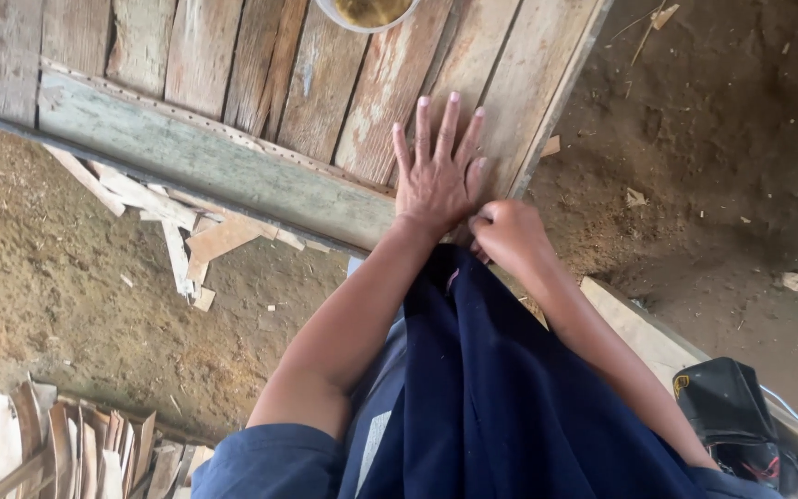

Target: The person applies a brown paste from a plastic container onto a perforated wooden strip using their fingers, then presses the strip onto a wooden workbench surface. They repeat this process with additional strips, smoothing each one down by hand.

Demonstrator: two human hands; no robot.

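A small yellow label (683, 381) sits on the black bag's top left corner at lower right; nothing else.

Left hand (436, 176) flat, fingers spread, pressed on the plank worktop (270, 83). Right hand (508, 236) closed in a fist just beside it, touching at the worktop's near edge. White bowl (367, 14) at far edge. Wood scraps (182, 231) on dirt floor (722, 139), left. Black bag (727, 411) near right.

Weathered plank panel (325, 102) (paint-flecked), lying flat
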